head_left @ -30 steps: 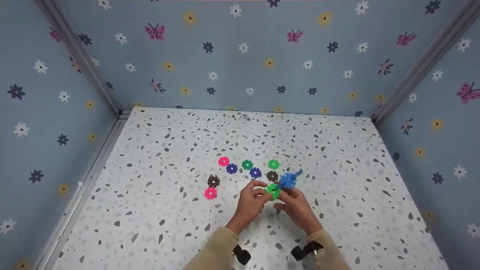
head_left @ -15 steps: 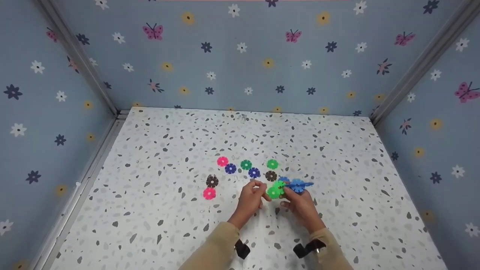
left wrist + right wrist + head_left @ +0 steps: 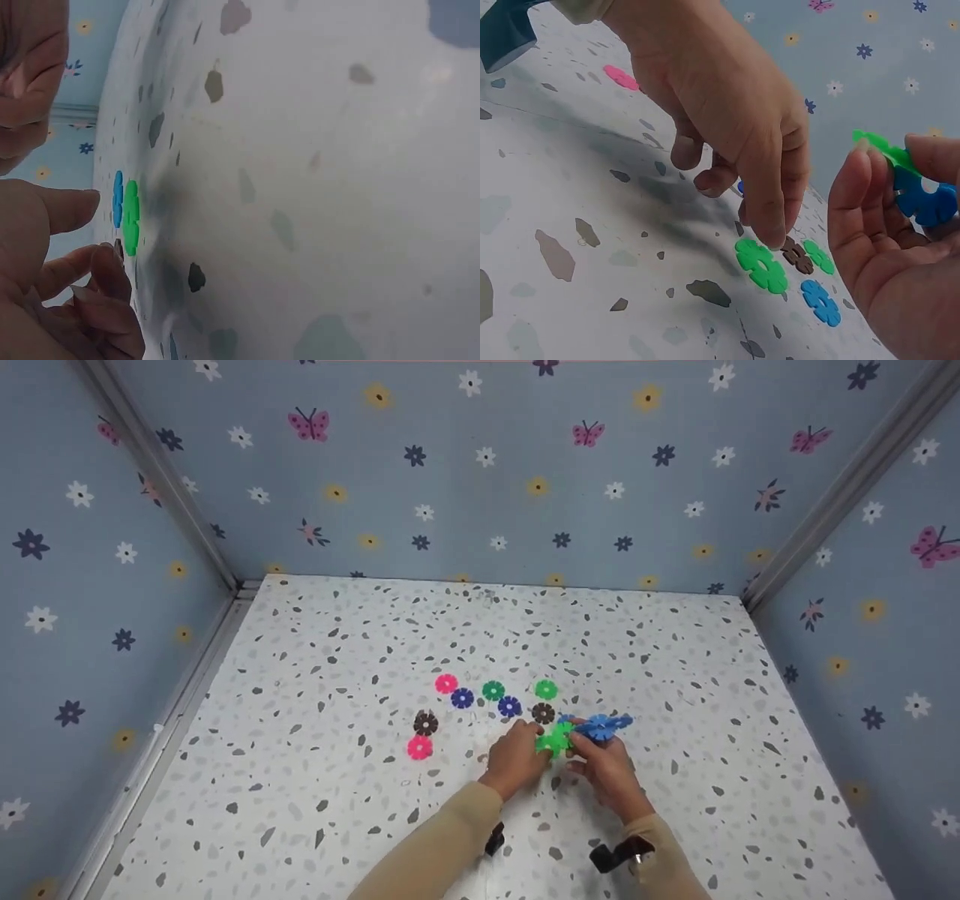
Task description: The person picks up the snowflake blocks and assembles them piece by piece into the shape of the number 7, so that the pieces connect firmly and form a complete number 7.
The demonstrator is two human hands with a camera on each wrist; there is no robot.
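My left hand [image 3: 517, 757] is lowered beside a bright green flower-shaped disc [image 3: 748, 259] lying on the table. In the right wrist view a fingertip overlaps that disc's edge; whether it touches I cannot tell. The left wrist view has the thumb and fingers apart, with the disc beyond them. To the right, my right hand [image 3: 609, 772] pinches another green disc [image 3: 561, 733] between thumb and fingers, above the table. Joined to it are several blue discs [image 3: 600, 726], slotted together and partly hidden by the hand. A loose blue disc [image 3: 815, 292] lies close by.
Further loose discs lie on the speckled table [image 3: 337, 810]: pink [image 3: 420, 748], dark brown [image 3: 426, 724], navy [image 3: 462, 698], dark green [image 3: 493, 690] and light green [image 3: 546, 689]. Flower-patterned walls [image 3: 480, 472] enclose the back and sides.
My left hand has let go of the joined discs and come down toward the loose green disc. My right hand has shifted the joined discs to the right and turned them.
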